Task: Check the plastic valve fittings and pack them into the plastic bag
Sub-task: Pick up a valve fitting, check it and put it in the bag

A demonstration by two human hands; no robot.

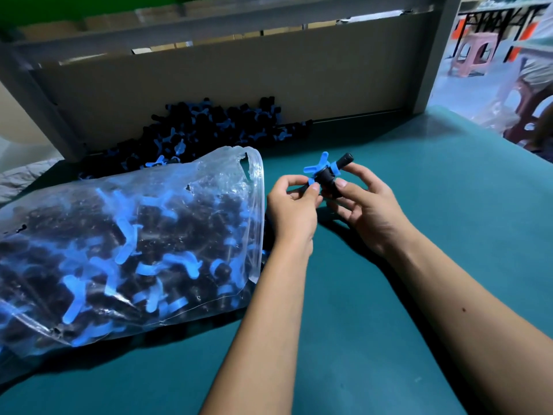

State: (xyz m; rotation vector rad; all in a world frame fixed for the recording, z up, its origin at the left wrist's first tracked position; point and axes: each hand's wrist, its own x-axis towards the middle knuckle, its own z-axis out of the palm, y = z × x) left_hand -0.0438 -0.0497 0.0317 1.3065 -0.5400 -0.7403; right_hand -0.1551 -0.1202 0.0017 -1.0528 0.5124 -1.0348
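Just beside the bag's mouth (254, 187), both hands (294, 205) (369, 209) pinch a valve fitting (327, 172).

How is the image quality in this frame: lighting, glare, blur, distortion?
Head view: dim, blue-tinted light; glare streaks on the plastic bag; the hands and the held fitting are fairly sharp; the loose fittings pile is dark and soft; wide-angle bending tilts the cardboard wall; background stools smeared.

A teal-green flat worktop (374, 295) fills the foreground. A tall brown cardboard panel (239, 85) in a grey metal frame (434, 55) stands along its far edge. A pink plastic stool (475, 52) stands beyond, far right.
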